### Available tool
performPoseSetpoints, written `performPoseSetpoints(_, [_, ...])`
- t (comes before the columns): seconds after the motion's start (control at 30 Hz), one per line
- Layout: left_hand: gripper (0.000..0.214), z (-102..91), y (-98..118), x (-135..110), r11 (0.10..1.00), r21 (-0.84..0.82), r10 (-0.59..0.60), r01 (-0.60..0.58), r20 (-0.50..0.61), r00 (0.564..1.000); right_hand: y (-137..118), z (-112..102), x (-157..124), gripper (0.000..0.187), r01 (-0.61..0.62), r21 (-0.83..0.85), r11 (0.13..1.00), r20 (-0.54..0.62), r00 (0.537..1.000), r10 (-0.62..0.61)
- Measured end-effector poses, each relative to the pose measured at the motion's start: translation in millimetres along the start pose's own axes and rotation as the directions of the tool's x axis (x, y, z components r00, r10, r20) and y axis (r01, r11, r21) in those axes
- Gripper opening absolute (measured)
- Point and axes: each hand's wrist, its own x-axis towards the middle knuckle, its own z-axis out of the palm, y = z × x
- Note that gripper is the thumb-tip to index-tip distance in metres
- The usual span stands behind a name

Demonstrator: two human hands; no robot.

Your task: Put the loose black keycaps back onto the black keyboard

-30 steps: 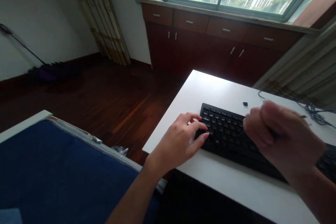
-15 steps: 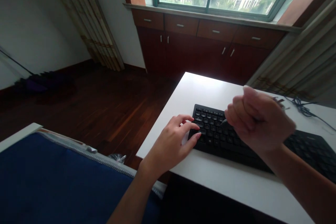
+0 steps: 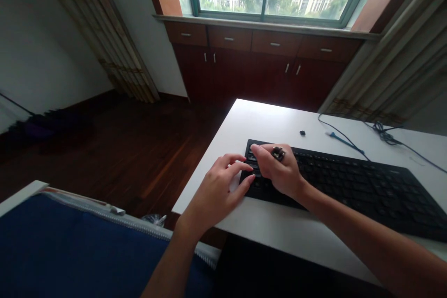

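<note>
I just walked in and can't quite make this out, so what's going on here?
A person has both hands at a black keyboard on a white desk. Their left hand rests on the keyboard's left end, and their right hand sits just beside it, pinching a small dark piece between its fingers. Another small black piece lies on the desk beyond the keyboard, near a blue cable.

The left forearm comes in at six o'clock and the right forearm at four o'clock, both slim and bare, with no watch or band. The left hand and right hand have slender fingers and short nails. A small dark piece sits at the right hand's fingers, too small to tell whether it is a ring.
</note>
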Motion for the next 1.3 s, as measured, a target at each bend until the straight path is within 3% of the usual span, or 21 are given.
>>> performPoseSetpoints(0.1, [0.015,0.3,-0.2,0.2,1.0,-0.003,0.002,-0.002,-0.002,1.0,-3.8,2.1,4.1,0.057,-0.017,0.043,0.999,0.008,1.0,0.016])
performPoseSetpoints(0.2, [0.015,1.0,-1.2,0.7,1.0,-0.005,0.002,-0.002,-0.004,1.0,-29.6,-11.1,5.7,0.058,-0.01,0.095,0.995,0.04,0.999,0.006])
performPoseSetpoints(0.27, [0.015,1.3,-2.3,0.9,1.0,-0.014,-0.003,0.003,0.0,1.0,-47.4,-34.4,2.3,0.058,-0.01,0.001,1.0,0.032,0.999,0.01])
performPoseSetpoints(0.33, [0.015,1.6,-3.3,0.9,1.0,-0.022,-0.005,0.005,0.006,1.0,-57.2,-68.1,-6.4,0.056,-0.034,-0.24,0.97,-0.022,0.999,0.03])
performPoseSetpoints(0.37, [0.015,1.6,-3.8,0.9,1.0,-0.024,-0.002,0.002,0.007,1.0,-58.0,-87.0,-13.0,0.053,-0.041,-0.44,0.897,-0.057,0.998,0.018])
performPoseSetpoints(0.43, [0.016,1.4,-4.3,0.8,1.0,-0.022,0.007,-0.007,0.007,1.0,-52.0,-123.8,-29.5,0.039,-0.05,-0.752,0.657,-0.069,0.998,-0.003])
performPoseSetpoints(0.5, [0.016,1.1,-4.3,0.7,1.0,-0.015,0.022,-0.022,0.001,1.0,-39.1,-152.3,-48.6,0.026,0.012,-0.848,0.53,0.038,0.999,0.038])
performPoseSetpoints(0.57, [0.017,1.0,-3.7,0.9,0.999,-0.006,0.043,-0.043,-0.015,0.999,-24.3,-167.2,-66.5,0.029,0.056,-0.885,0.462,0.108,0.99,0.088])
performPoseSetpoints(0.7, [0.019,3.7,1.4,4.5,0.994,0.019,0.107,-0.107,-0.046,0.993,-5.2,-163.3,-86.4,0.035,0.085,-0.921,0.381,0.138,0.984,0.114])
performPoseSetpoints(0.8, [0.019,7.8,12.3,12.3,0.985,0.048,0.165,-0.164,-0.029,0.986,-2.9,-155.8,-87.4,0.027,0.072,-0.913,0.402,0.125,0.986,0.106])
performPoseSetpoints(0.9, [0.019,12.2,31.5,26.2,0.975,0.065,0.21,-0.211,0.024,0.977,-6.0,-161.6,-85.8,0.022,0.084,-0.892,0.443,0.115,0.992,0.044])
performPoseSetpoints(1.1, [0.021,29.9,77.8,75.2,0.965,-0.016,0.261,-0.264,0.212,0.942,-16.1,-192.1,-86.2,0.016,0.174,-0.889,0.424,0.122,0.981,-0.149])
performPoseSetpoints(1.3, [0.038,71.1,102.6,127.1,0.955,-0.222,0.262,-0.198,0.315,0.912,-20.7,-200.9,-94.3,0.02,0.285,-0.872,0.399,0.162,0.936,-0.314])
